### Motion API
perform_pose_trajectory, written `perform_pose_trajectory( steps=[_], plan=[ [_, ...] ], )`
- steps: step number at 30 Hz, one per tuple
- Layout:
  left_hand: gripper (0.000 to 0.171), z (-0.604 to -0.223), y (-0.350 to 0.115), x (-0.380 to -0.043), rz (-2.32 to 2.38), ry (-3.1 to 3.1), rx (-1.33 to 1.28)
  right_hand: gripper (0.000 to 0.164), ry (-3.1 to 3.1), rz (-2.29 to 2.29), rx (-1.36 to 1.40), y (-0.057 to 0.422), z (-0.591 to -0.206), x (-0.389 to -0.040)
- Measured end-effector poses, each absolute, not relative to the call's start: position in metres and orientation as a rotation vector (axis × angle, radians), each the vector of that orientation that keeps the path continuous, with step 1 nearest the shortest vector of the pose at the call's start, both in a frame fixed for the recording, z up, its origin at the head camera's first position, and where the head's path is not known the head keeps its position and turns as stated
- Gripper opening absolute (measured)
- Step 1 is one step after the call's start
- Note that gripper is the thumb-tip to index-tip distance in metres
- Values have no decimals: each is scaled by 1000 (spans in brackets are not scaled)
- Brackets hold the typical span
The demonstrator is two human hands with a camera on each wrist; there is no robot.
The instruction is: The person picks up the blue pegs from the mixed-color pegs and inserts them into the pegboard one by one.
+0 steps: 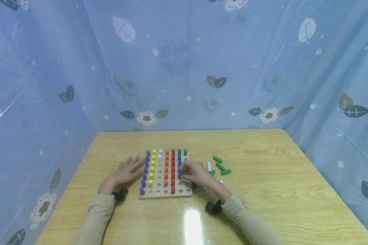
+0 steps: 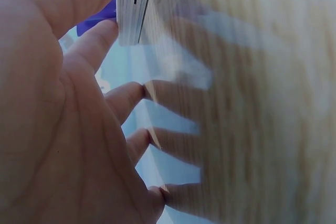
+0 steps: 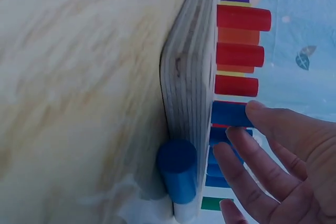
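Note:
A wooden pegboard [image 1: 178, 195] lies on the table with rows of coloured pegs standing in its holes. My right hand [image 1: 199, 175] is over the board's right side and pinches a blue peg [image 3: 227, 114] that stands in the blue row. The other fingers are curled loosely beside that row. My left hand [image 1: 125, 173] rests at the board's left edge, its fingers spread, with the thumb and index finger touching the edge near a purple peg [image 2: 97, 22]. The remaining fingertips touch the tabletop.
Right of the board lie several loose pegs: green pegs [image 1: 220, 166], a white peg [image 1: 209, 166] and a blue peg [image 3: 177, 174] close against the board's side. A patterned blue curtain [image 1: 184, 68] surrounds the wooden table [image 1: 263, 190] at the back and sides.

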State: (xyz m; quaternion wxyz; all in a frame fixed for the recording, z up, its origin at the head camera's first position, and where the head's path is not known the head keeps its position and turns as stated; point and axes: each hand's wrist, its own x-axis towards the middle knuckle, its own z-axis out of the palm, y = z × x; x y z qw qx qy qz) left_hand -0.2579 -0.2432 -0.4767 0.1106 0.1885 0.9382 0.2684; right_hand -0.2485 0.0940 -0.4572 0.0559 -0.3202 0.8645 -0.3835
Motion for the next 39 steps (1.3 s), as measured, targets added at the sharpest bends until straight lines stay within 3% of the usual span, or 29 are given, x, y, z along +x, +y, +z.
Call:
perform_pose_trajectory(
  steps=[39],
  plan=[
    [62,-475,-244,-257,787,2754,562,27,2834,-1022,-777,150,-451,-273]
  ],
)
